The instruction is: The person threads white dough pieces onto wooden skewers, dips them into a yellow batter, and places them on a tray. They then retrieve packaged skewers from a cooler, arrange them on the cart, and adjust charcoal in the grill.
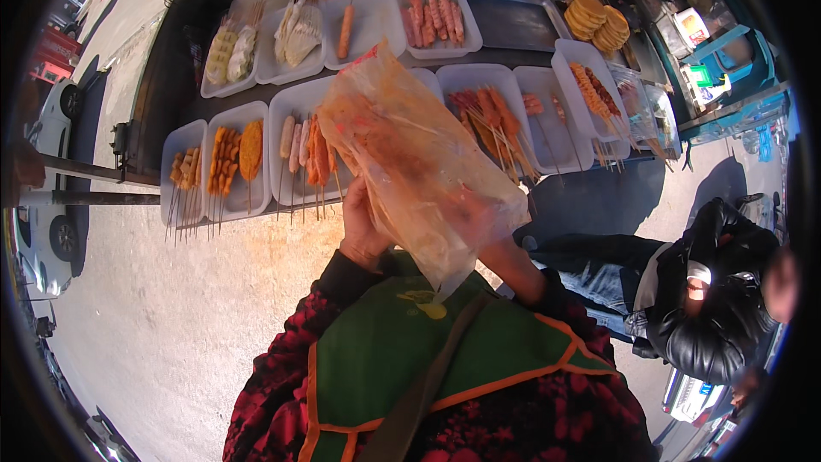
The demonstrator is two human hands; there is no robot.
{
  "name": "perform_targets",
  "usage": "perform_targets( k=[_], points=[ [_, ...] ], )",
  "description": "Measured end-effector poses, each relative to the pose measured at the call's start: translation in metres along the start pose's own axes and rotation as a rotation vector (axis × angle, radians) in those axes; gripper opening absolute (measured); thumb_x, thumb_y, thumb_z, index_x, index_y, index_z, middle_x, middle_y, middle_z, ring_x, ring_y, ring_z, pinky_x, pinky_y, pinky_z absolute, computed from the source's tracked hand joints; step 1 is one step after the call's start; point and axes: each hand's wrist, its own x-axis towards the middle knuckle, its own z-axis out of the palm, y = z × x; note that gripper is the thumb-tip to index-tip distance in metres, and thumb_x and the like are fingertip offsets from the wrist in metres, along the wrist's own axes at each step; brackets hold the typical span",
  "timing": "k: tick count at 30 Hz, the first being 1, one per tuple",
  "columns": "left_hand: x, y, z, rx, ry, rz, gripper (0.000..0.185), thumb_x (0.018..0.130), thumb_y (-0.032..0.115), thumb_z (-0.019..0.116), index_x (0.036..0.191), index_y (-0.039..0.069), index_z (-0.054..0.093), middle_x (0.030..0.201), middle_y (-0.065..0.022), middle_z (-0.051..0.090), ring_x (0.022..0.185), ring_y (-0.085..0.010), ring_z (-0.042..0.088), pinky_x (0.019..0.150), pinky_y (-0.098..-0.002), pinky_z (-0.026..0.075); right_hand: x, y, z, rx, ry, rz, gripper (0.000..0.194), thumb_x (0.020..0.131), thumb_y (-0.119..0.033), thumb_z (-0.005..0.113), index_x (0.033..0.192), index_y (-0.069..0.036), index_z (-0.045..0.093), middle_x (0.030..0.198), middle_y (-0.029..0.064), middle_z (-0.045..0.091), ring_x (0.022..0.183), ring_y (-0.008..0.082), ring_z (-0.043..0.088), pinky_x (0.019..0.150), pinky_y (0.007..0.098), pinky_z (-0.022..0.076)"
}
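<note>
A large translucent plastic bag (410, 147), smeared orange-red inside, is held up over the front row of trays. My left hand (364, 221) grips its left side, thumb up. My right hand (510, 263) shows bare only near the wrist; its fingers appear blurred through the plastic, inside or behind the bag, and their grip is hidden. What the bag contains is unclear. Behind it, a white tray (278, 170) carries skewered sausages and orange skewers (319, 151). Right of the bag, another white tray (454, 77) holds a pile of reddish skewers (494, 115).
More white trays bear skewers, including a breaded piece (251, 149) and pink meat skewers (436, 19). A metal tray (510, 16) and stacked yellow round cakes (585, 16) sit at the back. Skewer sticks overhang the stall's front edge. A person in a black jacket (712, 308) is at my right.
</note>
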Motion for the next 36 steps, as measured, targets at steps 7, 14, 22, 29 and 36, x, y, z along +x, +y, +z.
perform_targets(
  k=[7,14,22,29,36],
  points=[
    [0.007,0.005,-0.026,-0.105,-0.066,-0.066,0.046,0.089,0.021,0.053,0.131,0.001,0.047,0.125,-0.0176,0.058,0.113,-0.0325,0.058,0.099,-0.0462,0.047,0.002,-0.001,0.003,0.303,-0.046,0.063,0.017,0.087,-0.021,0.066,0.09,-0.005,0.061,0.064,0.0023,0.057,0.054,0.0127,0.053,0.051,0.0289,0.0426],
    [0.002,-0.001,-0.027,-0.006,0.062,0.002,0.044,0.093,0.02,0.051,0.132,0.001,0.045,0.126,-0.0165,0.057,0.114,-0.0308,0.057,0.101,-0.0459,0.046,0.002,-0.018,-0.014,1.167,-0.226,0.703,0.017,0.092,-0.023,0.062,0.087,-0.006,0.062,0.06,-0.0059,0.045,0.05,0.004,0.04,0.045,0.0223,0.0318],
    [0.019,0.017,-0.009,-0.039,-0.053,-0.026,0.036,0.096,0.026,0.049,0.123,0.001,0.052,0.118,-0.0154,0.061,0.109,-0.0288,0.059,0.095,-0.0449,0.048,0.042,-0.026,-0.03,0.52,-0.292,0.212,0.019,0.094,-0.019,0.057,0.101,-0.003,0.063,0.078,-0.0003,0.059,0.066,0.0124,0.056,0.058,0.0263,0.0416],
    [0.006,0.009,0.021,-0.171,0.049,-0.029,0.029,0.095,0.021,0.05,0.116,0.002,0.054,0.111,-0.0137,0.061,0.097,-0.0233,0.062,0.08,-0.0358,0.054,0.06,-0.06,-0.031,0.303,-0.068,-0.371,0.038,0.087,-0.023,0.059,0.123,-0.009,0.057,0.114,0.0148,0.06,0.104,0.0315,0.058,0.089,0.0415,0.0457],
    [0.046,0.027,0.016,-0.567,-0.013,-0.1,0.031,0.092,0.016,0.054,0.12,0.001,0.051,0.111,-0.0129,0.057,0.093,-0.0189,0.06,0.071,-0.0279,0.055,0.178,-0.082,-0.057,-0.128,-0.309,-0.465,0.03,0.082,-0.027,0.059,0.099,-0.005,0.066,0.093,0.0165,0.067,0.086,0.0349,0.064,0.079,0.042,0.0493]
  ],
)
